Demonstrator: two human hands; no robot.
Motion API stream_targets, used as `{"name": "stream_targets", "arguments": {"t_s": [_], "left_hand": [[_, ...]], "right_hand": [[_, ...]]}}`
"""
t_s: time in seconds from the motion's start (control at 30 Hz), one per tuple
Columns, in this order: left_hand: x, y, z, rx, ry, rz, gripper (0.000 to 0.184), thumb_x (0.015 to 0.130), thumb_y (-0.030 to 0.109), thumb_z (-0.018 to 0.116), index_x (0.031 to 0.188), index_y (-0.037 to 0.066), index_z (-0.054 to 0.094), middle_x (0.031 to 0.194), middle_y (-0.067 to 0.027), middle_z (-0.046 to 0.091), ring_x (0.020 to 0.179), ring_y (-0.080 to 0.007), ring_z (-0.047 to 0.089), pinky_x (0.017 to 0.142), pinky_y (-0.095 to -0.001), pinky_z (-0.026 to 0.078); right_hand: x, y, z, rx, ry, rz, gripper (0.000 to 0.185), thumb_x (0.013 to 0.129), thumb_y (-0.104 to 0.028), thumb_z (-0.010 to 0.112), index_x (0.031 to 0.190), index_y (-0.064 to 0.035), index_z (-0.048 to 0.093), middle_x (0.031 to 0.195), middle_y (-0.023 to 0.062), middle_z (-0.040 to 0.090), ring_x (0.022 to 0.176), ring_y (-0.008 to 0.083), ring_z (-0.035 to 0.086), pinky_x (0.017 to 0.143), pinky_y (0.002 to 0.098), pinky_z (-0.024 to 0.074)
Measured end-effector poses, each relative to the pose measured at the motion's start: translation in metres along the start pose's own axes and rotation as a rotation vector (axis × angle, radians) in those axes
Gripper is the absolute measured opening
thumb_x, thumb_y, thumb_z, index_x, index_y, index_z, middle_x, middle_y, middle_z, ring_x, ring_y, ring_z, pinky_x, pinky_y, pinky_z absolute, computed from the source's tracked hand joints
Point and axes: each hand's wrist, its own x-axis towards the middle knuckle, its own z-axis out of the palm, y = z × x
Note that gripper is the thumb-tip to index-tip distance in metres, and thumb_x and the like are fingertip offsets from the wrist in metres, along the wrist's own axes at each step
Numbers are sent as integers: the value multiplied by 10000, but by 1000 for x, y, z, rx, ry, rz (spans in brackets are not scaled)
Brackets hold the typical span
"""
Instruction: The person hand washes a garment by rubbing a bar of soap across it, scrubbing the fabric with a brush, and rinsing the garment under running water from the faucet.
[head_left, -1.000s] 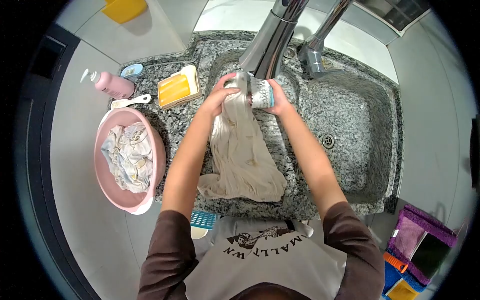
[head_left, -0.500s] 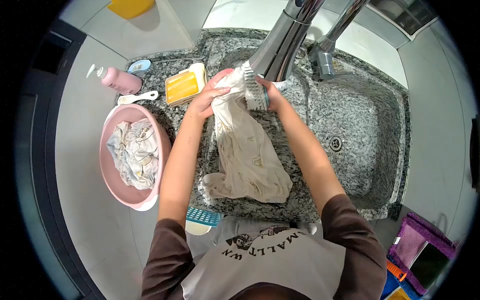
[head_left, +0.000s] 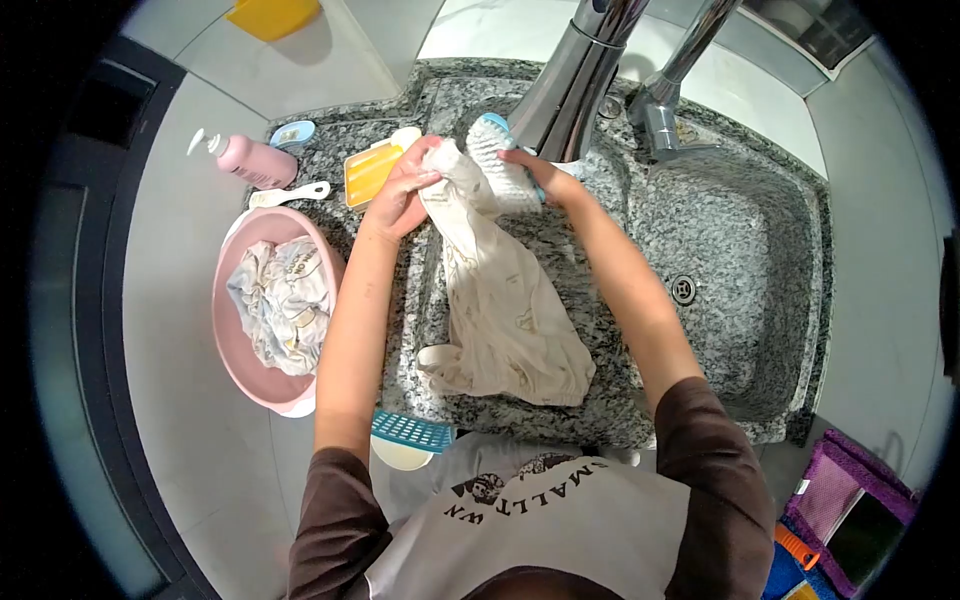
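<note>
Pinching bunched end of thin, wrinkled off-white cloth (head_left: 505, 310): left hand (head_left: 402, 192); right hand (head_left: 548, 178) grips ribbed, blue-edged white brush (head_left: 492, 160) against it; cloth drapes over speckled granite sink (head_left: 610, 405), below chrome faucet (head_left: 572, 90).

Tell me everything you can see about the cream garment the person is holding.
The cream garment looks like thin, soft fabric, wrinkled, with small faint prints. Its narrow far end is bunched in the left hand, beside the white-bristled brush in the right hand. It widens toward the person, lying across speckled granite. Whether it is wet is unclear.
</note>
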Motion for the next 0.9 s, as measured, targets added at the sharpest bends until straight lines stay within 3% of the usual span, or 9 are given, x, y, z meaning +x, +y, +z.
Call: {"name": "stream_targets", "arguments": {"t_s": [0.07,0.13,0.27,0.33,0.4,0.47,0.53,0.7,0.9], "left_hand": [[-1,4,-6,-17,-16,10,473,713,-27,571,1160,52,438,1020,-99,569,937,-213,574,822,-322,471],[-2,7,-8,4,19,47,461,724,-25,554,1162,58,439,982,-88,574,917,-202,574,808,-316,474],[2,4,-10,-13,103,83,432,739,-31,527,1152,64,444,932,-78,577,864,-188,579,776,-312,482],[6,-1,-8,-34,123,115,395,756,-32,503,1136,65,451,896,-71,576,818,-180,581,747,-311,487],[10,-3,-3,-9,111,104,384,757,-32,499,1127,60,454,894,-71,577,815,-179,583,742,-310,489],[13,-3,1,24,104,93,373,758,-32,496,1118,56,457,892,-72,579,812,-179,584,738,-309,490],[14,-2,4,95,142,63,374,754,-34,490,1118,49,458,896,-73,579,814,-176,586,733,-302,490],[9,1,10,109,173,62,375,749,-45,473,1114,42,465,899,-75,582,811,-177,588,725,-295,489],[0,4,9,141,279,82,366,751,-49,455,1106,40,473,899,-80,582,817,-178,585,724,-298,485]], "right_hand": [[-21,-9,1,-58,24,0,558,786,-366,605,1208,-28,466,1123,105,553,984,181,570,814,307,477],[-57,-28,9,-126,156,19,449,855,-339,462,1195,-48,506,1089,89,576,912,189,583,799,319,466],[-82,-28,-16,-213,56,-77,520,818,-407,512,1188,-42,509,1198,115,514,962,188,570,810,296,463],[-91,-23,-23,-262,84,-56,524,814,-412,525,1161,-20,520,1123,109,569,918,199,592,802,316,474],[-96,-17,-23,-73,-83,91,531,811,-421,531,1142,-5,528,1026,100,618,878,212,608,817,315,465],[-92,-4,-18,-24,-170,-3,545,811,-433,528,1147,-4,518,978,105,635,871,227,613,809,322,472],[-87,9,-11,173,-28,-46,525,865,-388,430,1205,12,461,1093,136,589,926,234,602,832,328,462],[-64,31,8,383,46,-72,562,870,-437,370,1256,-32,413,1094,151,579,925,267,605,752,455,508],[-77,32,39,590,128,-176,551,888,-426,328,1250,-13,380,1119,160,561,842,280,622,737,430,518]]}}
